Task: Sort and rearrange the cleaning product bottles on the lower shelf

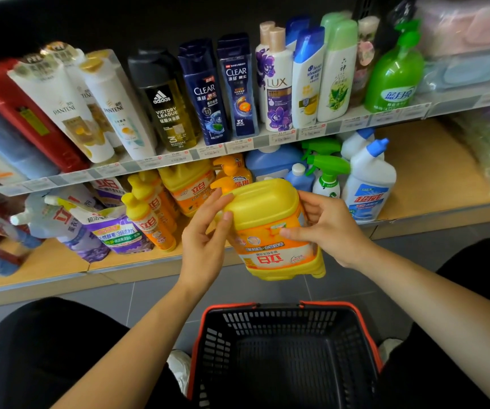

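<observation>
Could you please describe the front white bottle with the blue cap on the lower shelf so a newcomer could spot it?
On the lower shelf, the wooden one under the shampoo row, look just right of the green-trigger spray bottle. The white bottle stands there, foremost of two alike. Its bent neck, blue cap and red lettering on a blue label set it apart.

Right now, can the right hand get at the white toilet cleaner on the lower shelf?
Probably not yet: the right hand grips the jug, shared with the left hand. The way itself looks free; the toilet cleaner stands at the shelf front, nothing before it.
</observation>
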Demonstrator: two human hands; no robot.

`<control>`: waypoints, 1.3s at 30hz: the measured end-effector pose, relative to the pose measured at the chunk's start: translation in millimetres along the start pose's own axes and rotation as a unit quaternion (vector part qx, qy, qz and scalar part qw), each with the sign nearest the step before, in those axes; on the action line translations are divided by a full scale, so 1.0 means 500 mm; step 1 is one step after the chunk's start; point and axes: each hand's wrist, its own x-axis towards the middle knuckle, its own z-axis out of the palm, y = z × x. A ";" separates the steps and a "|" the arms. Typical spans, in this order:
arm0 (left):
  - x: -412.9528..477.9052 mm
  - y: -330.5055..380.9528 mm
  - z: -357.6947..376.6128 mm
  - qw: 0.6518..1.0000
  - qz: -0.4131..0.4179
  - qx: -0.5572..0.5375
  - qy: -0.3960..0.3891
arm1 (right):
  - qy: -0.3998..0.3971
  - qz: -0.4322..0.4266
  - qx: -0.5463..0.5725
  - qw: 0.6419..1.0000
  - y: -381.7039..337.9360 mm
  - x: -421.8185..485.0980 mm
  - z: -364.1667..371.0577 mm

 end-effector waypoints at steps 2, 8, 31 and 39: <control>-0.001 0.003 0.004 0.999 0.038 0.017 -0.015 | 0.005 -0.002 0.031 0.999 -0.001 0.002 -0.001; -0.012 -0.017 0.011 0.998 -0.042 -0.021 -0.048 | 0.048 0.013 0.088 0.995 0.000 0.010 -0.007; -0.065 -0.060 -0.061 0.956 -0.266 -0.126 -0.022 | 0.034 0.122 0.187 0.974 0.025 0.081 -0.005; -0.053 -0.029 -0.148 0.972 -0.203 -0.083 0.079 | 0.003 0.246 0.156 0.957 0.091 0.094 0.032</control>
